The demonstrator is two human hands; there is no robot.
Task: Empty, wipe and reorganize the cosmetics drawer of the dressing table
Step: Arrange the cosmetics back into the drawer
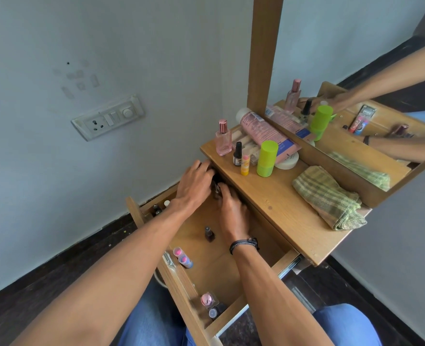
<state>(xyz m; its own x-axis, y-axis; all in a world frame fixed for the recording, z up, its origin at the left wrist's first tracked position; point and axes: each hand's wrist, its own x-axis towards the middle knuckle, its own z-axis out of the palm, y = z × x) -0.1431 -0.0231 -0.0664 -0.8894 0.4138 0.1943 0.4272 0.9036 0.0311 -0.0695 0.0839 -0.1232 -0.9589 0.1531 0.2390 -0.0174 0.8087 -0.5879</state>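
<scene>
The wooden drawer (221,268) of the dressing table stands pulled out. Both hands reach into its far end under the tabletop edge. My left hand (196,183) curls over something dark there, and my right hand (231,211) lies beside it with fingers bent toward a small dark bottle (216,189); what each holds is hidden. Inside the drawer lie a dark nail polish bottle (209,234), a pink and blue tube (183,257), small black bottles (157,210) at the far left, and a pink compact (208,299) near the front.
On the tabletop (281,203) stand a pink perfume bottle (223,138), a black bottle (237,154), a yellow stick (244,165), a green container (266,158), a pink tube (263,131) and a folded green cloth (328,198). A mirror (356,91) rises behind. A wall socket (107,117) is at left.
</scene>
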